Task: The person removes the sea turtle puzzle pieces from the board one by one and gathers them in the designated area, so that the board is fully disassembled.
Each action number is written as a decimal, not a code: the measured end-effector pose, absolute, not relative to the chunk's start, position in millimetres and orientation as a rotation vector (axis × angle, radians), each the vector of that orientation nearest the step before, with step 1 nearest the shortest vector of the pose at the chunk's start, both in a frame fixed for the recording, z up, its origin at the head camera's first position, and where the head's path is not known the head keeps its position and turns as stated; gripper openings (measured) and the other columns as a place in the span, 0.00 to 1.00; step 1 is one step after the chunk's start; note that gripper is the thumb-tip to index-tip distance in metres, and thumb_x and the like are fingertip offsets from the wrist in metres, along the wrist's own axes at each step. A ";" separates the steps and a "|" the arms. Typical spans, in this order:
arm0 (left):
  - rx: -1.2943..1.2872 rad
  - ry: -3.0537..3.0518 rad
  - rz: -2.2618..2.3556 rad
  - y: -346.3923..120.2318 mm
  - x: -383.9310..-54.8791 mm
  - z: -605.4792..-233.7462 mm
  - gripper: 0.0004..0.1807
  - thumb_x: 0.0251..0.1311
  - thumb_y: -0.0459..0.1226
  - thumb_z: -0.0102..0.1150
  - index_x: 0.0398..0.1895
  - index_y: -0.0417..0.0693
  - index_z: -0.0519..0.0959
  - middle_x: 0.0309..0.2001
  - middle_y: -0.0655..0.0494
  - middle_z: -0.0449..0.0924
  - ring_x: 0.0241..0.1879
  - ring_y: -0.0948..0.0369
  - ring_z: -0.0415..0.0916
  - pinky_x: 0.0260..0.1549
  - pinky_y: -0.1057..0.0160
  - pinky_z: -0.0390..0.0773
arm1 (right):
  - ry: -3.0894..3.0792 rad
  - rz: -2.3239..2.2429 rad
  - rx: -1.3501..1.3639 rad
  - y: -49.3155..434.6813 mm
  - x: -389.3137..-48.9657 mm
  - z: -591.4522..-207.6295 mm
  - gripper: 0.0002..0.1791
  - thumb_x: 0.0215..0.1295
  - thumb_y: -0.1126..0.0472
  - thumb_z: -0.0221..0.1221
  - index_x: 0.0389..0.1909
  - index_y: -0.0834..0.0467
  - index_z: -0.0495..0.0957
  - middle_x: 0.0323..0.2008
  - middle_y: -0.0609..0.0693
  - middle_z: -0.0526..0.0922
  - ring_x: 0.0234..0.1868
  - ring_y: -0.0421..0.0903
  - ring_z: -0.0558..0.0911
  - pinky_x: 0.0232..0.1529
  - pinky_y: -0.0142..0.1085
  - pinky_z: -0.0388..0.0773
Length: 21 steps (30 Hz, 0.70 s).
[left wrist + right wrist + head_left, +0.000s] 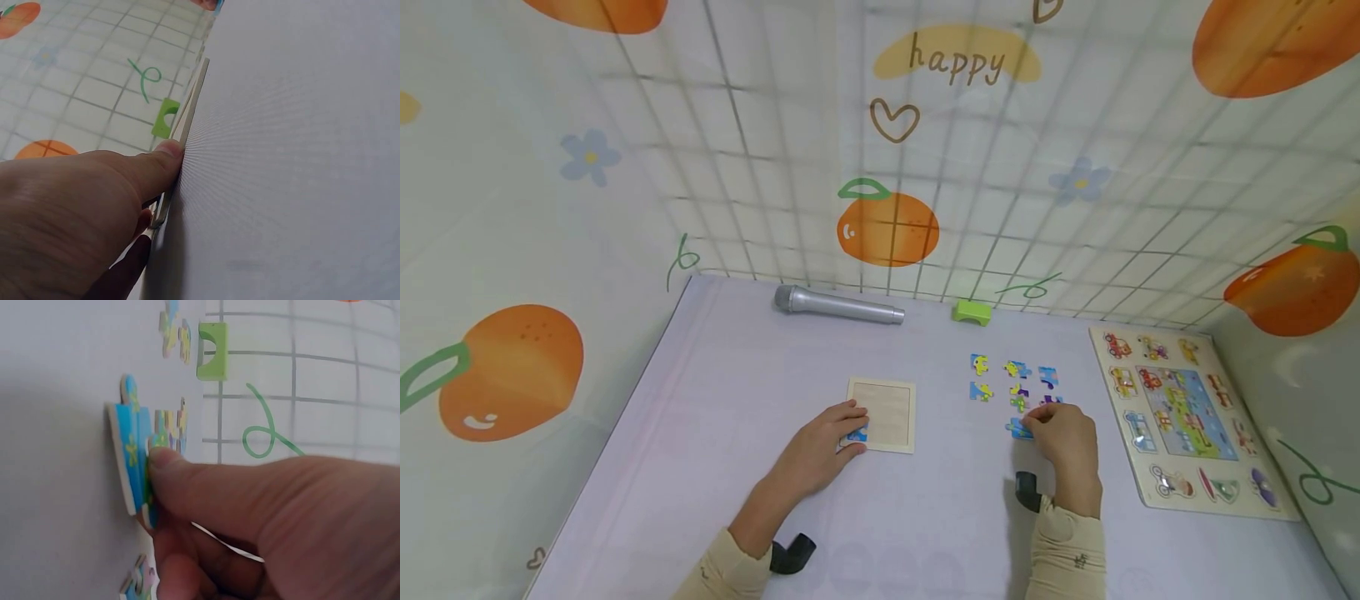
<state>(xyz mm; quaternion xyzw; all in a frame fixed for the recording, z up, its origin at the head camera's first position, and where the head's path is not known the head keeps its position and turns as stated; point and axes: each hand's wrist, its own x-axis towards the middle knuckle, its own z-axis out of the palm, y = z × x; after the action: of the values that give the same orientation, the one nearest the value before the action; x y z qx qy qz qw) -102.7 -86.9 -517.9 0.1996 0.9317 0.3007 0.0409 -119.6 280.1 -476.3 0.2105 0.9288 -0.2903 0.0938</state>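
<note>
My left hand (820, 450) grips the left side of a small square wooden puzzle tray (891, 415), with the thumb (165, 156) against its edge in the left wrist view. Inside the tray's near left corner lies a blue puzzle piece (857, 435), partly covered by the fingers. Over to the right, my right hand (1070, 442) pinches a blue jigsaw piece (131, 456) between thumb and fingertips, low at the tabletop. Several loose jigsaw pieces (980, 391) lie just beyond that hand; one purple piece (1051, 400) is partly hidden behind it.
A silver microphone (842, 306) and a green arch block (972, 312) lie along the back edge, by the printed curtain. At the right is a large wooden picture board (1195, 417) with vehicle pieces. A black wrist mount (1027, 492) sticks out beside the right wrist.
</note>
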 end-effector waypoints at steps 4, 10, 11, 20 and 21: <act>0.628 2.872 0.900 -86.8 -102.5 -517.9 0.25 0.64 0.43 0.69 0.63 0.46 0.81 0.68 0.56 0.76 0.74 0.55 0.67 0.70 0.54 0.73 | 2.758 -0.865 0.620 280.5 -119.6 -476.4 0.12 0.66 0.57 0.65 0.39 0.63 0.86 0.39 0.60 0.86 0.39 0.55 0.76 0.33 0.38 0.68; 0.649 2.903 0.857 -86.9 -102.3 -518.5 0.24 0.63 0.43 0.69 0.62 0.47 0.82 0.68 0.55 0.76 0.74 0.54 0.66 0.70 0.53 0.72 | 2.763 -0.859 0.623 280.7 -119.6 -476.4 0.11 0.66 0.58 0.65 0.39 0.63 0.86 0.37 0.59 0.86 0.39 0.54 0.76 0.31 0.37 0.68; 0.649 2.905 0.850 -87.0 -102.4 -518.6 0.24 0.63 0.44 0.70 0.62 0.48 0.82 0.68 0.55 0.76 0.74 0.54 0.66 0.70 0.53 0.72 | 2.760 -0.863 0.628 280.5 -119.9 -476.6 0.11 0.66 0.57 0.65 0.39 0.63 0.86 0.37 0.59 0.86 0.39 0.54 0.76 0.31 0.37 0.68; 0.683 2.936 0.829 -88.7 -103.8 -520.3 0.24 0.62 0.46 0.70 0.61 0.50 0.83 0.66 0.58 0.78 0.73 0.54 0.68 0.70 0.51 0.73 | 2.766 -0.866 0.658 280.0 -122.0 -480.9 0.08 0.65 0.59 0.66 0.36 0.61 0.85 0.35 0.58 0.85 0.37 0.53 0.76 0.28 0.36 0.68; 0.682 2.937 0.829 -88.6 -103.9 -519.8 0.25 0.62 0.45 0.70 0.61 0.50 0.83 0.66 0.58 0.78 0.73 0.54 0.68 0.70 0.51 0.73 | 2.766 -0.867 0.659 280.0 -122.1 -480.9 0.08 0.65 0.59 0.66 0.36 0.61 0.85 0.35 0.58 0.85 0.37 0.53 0.76 0.28 0.36 0.67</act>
<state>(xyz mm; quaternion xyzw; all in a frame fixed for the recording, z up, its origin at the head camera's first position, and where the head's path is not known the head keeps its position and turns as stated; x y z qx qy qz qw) -103.9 -88.6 -519.8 0.2182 0.9392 0.2651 0.0071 -122.1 280.0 -480.9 0.2210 0.9271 -0.2907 0.0843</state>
